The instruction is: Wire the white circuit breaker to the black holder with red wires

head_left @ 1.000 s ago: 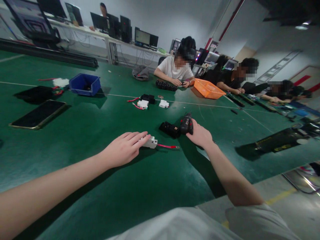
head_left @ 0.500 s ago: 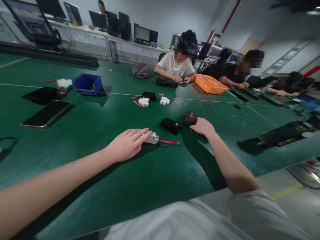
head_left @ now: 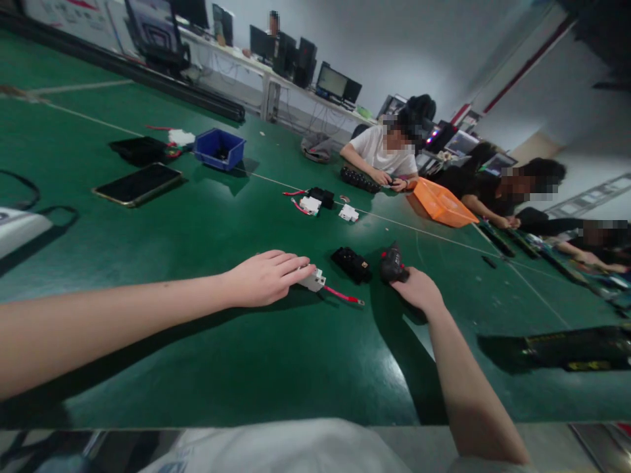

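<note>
My left hand (head_left: pixel 269 279) lies over a white circuit breaker (head_left: pixel 314 279), its fingers across the top and pressing it to the green table. A red wire (head_left: pixel 345 295) with a metal lug runs out of the breaker's right end. Off to the right, my right hand (head_left: pixel 419 292) is wrapped round a dark cordless drill (head_left: pixel 393 263) with red details; the palm hides part of its handle. Between the two hands sits a black plastic housing (head_left: pixel 351 264), touched by neither.
Farther back are white breakers (head_left: pixel 349 213), a blue bin (head_left: pixel 219 150), a phone (head_left: pixel 139 184) and an orange tray (head_left: pixel 444 202). A long black case (head_left: pixel 576 348) lies at right. Co-workers, one in a white shirt (head_left: pixel 377 151), sit across the table.
My view has tilted and swung left, so everything appears shifted right. Both hands keep their places, the left on the circuit breaker and the right on the cordless drill.
</note>
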`<control>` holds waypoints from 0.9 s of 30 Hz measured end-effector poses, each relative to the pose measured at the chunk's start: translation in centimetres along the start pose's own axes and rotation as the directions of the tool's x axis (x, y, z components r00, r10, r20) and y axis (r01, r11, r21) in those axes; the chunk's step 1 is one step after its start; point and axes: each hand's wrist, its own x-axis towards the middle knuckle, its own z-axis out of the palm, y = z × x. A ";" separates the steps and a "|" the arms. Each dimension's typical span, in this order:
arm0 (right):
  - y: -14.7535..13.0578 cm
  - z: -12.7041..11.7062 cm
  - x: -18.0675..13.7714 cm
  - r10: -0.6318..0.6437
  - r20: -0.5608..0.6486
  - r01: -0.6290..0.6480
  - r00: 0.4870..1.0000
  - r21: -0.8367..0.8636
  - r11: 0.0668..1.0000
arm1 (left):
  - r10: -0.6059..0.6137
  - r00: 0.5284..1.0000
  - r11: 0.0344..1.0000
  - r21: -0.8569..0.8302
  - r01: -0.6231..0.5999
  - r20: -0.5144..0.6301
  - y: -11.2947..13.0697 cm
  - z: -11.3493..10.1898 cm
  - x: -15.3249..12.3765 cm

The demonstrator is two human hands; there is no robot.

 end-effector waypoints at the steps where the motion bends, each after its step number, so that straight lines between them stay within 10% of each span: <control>1: 0.2 -0.2 -0.3 -0.023 -0.011 0.024 1.000 0.039 0.999 | 0.009 1.000 1.000 -0.006 -0.009 -0.006 0.0 0.0 0.0; 5: -0.4 -2.1 -3.0 -0.023 -0.102 0.072 0.995 0.506 0.859 | -0.008 0.999 0.999 -0.033 0.007 -0.046 -0.2 0.1 -0.1; 9: -2.8 -5.7 -8.5 0.064 0.035 -0.052 0.997 0.952 0.301 | -0.015 0.998 0.998 -0.055 0.012 -0.059 -0.3 0.5 -0.4; 12: -3.7 -9.0 -13.5 -0.061 0.226 -0.219 0.972 0.970 0.105 | -0.005 0.999 0.997 -0.072 0.001 -0.047 -0.3 0.7 -0.5; 18: -4.2 -12.6 -20.0 -0.125 0.384 -0.345 0.915 0.904 0.253 | -0.005 0.999 0.996 -0.085 0.002 -0.044 -0.4 0.6 -0.4; 27: -6.2 -13.0 -19.5 -0.132 0.471 -0.397 0.872 0.840 0.370 | -0.018 0.999 0.996 -0.083 0.015 -0.033 -0.4 0.8 -0.5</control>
